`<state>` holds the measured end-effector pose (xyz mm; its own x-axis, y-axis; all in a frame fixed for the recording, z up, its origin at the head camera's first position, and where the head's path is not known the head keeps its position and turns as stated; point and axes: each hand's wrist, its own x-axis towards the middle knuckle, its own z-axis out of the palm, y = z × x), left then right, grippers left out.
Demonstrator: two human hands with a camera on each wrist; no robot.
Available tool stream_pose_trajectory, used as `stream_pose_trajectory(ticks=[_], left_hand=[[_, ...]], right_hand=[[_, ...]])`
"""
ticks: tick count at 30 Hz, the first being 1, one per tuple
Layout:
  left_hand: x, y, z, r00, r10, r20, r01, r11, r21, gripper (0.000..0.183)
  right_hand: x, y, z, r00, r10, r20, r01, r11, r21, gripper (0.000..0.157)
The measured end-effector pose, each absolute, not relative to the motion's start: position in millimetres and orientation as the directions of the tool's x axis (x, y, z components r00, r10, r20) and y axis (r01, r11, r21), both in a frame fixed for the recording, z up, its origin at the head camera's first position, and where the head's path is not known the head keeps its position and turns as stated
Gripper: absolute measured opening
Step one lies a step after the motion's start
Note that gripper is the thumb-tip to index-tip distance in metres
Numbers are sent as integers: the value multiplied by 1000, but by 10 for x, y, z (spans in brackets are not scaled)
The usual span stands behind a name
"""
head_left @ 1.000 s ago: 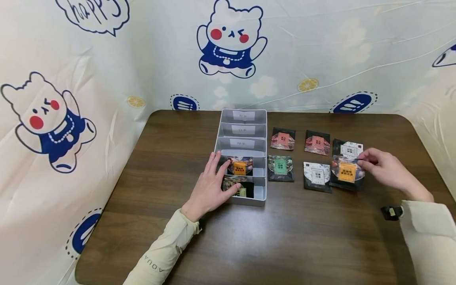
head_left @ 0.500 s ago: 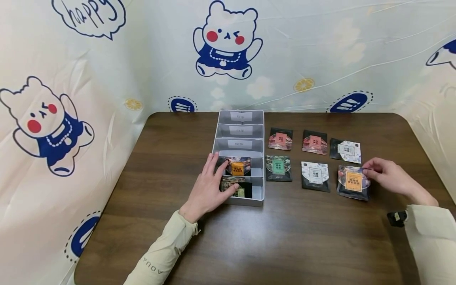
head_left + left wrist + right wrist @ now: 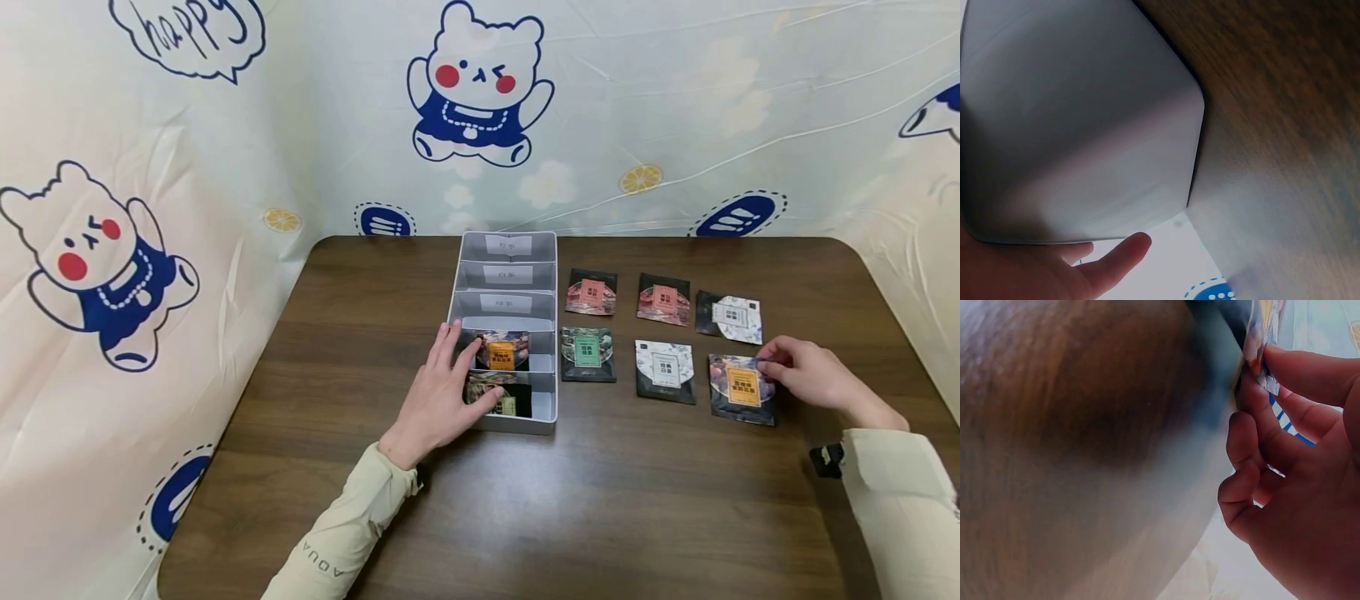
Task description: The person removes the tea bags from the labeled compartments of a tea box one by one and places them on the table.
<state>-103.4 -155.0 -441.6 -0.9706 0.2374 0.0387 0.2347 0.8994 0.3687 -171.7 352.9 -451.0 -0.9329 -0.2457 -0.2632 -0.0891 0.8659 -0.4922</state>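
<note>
At the right of the head view my right hand (image 3: pixel 806 371) pinches the upper right corner of a dark tea sachet (image 3: pixel 742 390) with an orange label. The sachet's foil corner (image 3: pixel 1268 378) shows between thumb and fingers in the right wrist view. My left hand (image 3: pixel 435 400) rests with fingers spread on the left rim of a grey divided box (image 3: pixel 517 426), its thumb over the front compartment. Inside the box, an orange-label sachet (image 3: pixel 502 353) lies in the second compartment from the front. A yellow-green-label sachet (image 3: pixel 510 403) is in the front one, partly hidden by the thumb.
Right of the box lie two red-label sachets (image 3: pixel 591 293), a green-label sachet (image 3: pixel 588 353) and two white-label sachets (image 3: pixel 664 372). Paper labels (image 3: pixel 507 303) mark the box's rear compartments. A patterned cloth (image 3: pixel 337 125) hangs behind the wooden table (image 3: pixel 615 500).
My right hand has drawn the orange-label sachet off the white-label sachets, slightly right and toward me; those now lie uncovered. My left hand has stayed on the box.
</note>
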Motion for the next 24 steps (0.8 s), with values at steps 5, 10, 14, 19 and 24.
stream_pose_trajectory(ticks=[5, 10, 14, 19, 24], left_hand=[[-1036, -1548, -4415, -970, 240, 38, 237, 898, 371, 80], [-1037, -1545, -4411, -970, 242, 38, 238, 899, 368, 81], [-1035, -1542, -4399, -970, 240, 36, 236, 900, 367, 81], [-1030, -1544, -4390, -971, 238, 31, 232, 900, 369, 81], [-1029, -1550, -4394, -972, 235, 30, 229, 899, 373, 80]], right_hand=[[-1712, 3520, -4524, -931, -243, -271, -85, 868, -489, 20], [-1719, 3520, -4561, -936, -255, -241, -112, 869, -482, 20], [-1723, 3527, -4581, -945, -265, -191, -146, 867, -476, 19], [-1733, 3523, -4572, -952, -270, -142, -176, 867, -467, 17], [-1765, 3416, -4503, -957, -285, -60, -228, 861, -455, 14]])
